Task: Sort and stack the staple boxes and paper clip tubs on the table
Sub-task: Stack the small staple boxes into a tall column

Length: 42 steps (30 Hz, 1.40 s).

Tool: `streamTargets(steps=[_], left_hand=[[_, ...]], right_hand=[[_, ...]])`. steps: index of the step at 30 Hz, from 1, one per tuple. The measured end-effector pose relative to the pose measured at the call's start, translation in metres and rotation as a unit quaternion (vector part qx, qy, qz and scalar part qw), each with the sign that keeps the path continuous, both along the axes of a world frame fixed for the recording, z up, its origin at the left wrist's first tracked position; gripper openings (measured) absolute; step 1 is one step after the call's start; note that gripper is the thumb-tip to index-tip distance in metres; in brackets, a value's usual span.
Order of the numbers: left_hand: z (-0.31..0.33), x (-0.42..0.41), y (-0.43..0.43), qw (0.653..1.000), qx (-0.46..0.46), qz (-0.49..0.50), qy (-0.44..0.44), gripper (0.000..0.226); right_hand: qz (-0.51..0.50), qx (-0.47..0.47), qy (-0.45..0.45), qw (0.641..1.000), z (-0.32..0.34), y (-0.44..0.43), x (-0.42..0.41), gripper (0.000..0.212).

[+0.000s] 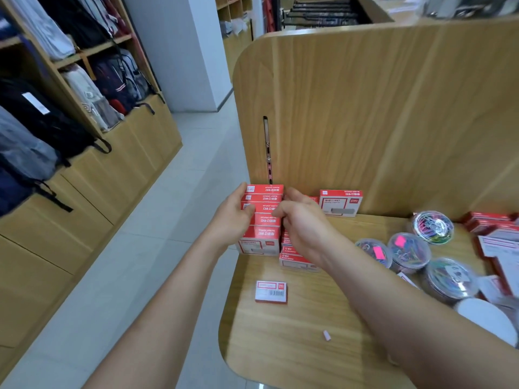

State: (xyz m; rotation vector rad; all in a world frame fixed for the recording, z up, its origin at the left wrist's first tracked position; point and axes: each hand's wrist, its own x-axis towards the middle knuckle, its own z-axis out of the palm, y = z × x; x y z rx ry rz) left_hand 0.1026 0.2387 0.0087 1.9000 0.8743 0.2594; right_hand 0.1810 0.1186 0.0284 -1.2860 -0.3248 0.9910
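The upright stack of staple boxes [264, 220] stood mid-frame between both hands. The left hand [231, 217] and right hand [304, 223] gripped its opposite sides, fingers curled.

Open tabletop [295, 346] in front, partition [365, 122] behind (tubs [410, 252] crowd right)

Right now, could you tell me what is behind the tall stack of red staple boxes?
The wooden partition with its dark vertical strip rises behind the stack, which covers the partition's foot there.
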Motion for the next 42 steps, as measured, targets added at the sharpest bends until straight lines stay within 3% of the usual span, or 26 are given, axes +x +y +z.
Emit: streamTargets(steps=[2,4,6,8,10,13,18,25,28,32,37,40,42], left_hand=[[0.003,-0.001,-0.005,1.0,0.03,-0.001,0.002,0.058],[0.006,-0.006,-0.011,0.99,0.141,-0.026,0.0,0.058],[0.009,-0.011,-0.023,0.96,0.272,-0.072,-0.013,0.056],[0.012,-0.011,-0.043,0.93,0.348,-0.111,-0.044,0.049],[0.014,-0.003,-0.068,0.914,0.369,-0.144,-0.088,0.04],[0.016,0.017,-0.104,0.89,0.377,-0.215,-0.14,0.035],[0.019,0.051,-0.152,0.885,0.341,-0.283,-0.141,0.032],[0.018,0.126,-0.223,0.853,0.408,-0.299,-0.128,0.025],[0.017,0.167,-0.254,0.842,0.429,-0.317,-0.084,0.027],[0.006,0.217,-0.275,0.824,0.45,-0.34,0.051,0.028],[0.001,0.241,-0.292,0.815,0.453,-0.344,0.106,0.036],[-0.002,0.244,-0.297,0.788,0.5,-0.337,0.126,0.033],[-0.004,0.245,-0.3,0.766,0.534,-0.33,0.137,0.027]], right_hand=[[0.003,-0.031,-0.032,0.999,0.007,-0.009,0.005,0.044],[0.03,-0.065,-0.11,0.991,0.014,-0.025,0.017,0.062],[0.08,-0.109,-0.237,0.962,0.026,-0.051,0.032,0.055],[0.119,-0.156,-0.38,0.904,0.034,-0.082,0.048,0.043],[0.129,-0.213,-0.501,0.829,0.041,-0.114,0.063,0.038],[0.124,-0.275,-0.582,0.756,0.047,-0.161,0.081,0.032],[0.071,-0.349,-0.579,0.733,0.045,-0.234,0.128,0.033],[0.005,-0.397,-0.592,0.701,0.009,-0.296,0.195,0.04],[0.003,-0.401,-0.606,0.687,-0.012,-0.308,0.215,0.045],[0.039,-0.439,-0.627,0.643,-0.029,-0.318,0.234,0.046],[0.061,-0.415,-0.642,0.641,-0.034,-0.317,0.246,0.032],[0.068,-0.372,-0.651,0.658,-0.041,-0.32,0.249,0.019],[0.074,-0.352,-0.668,0.651,-0.043,-0.322,0.25,0.02]])
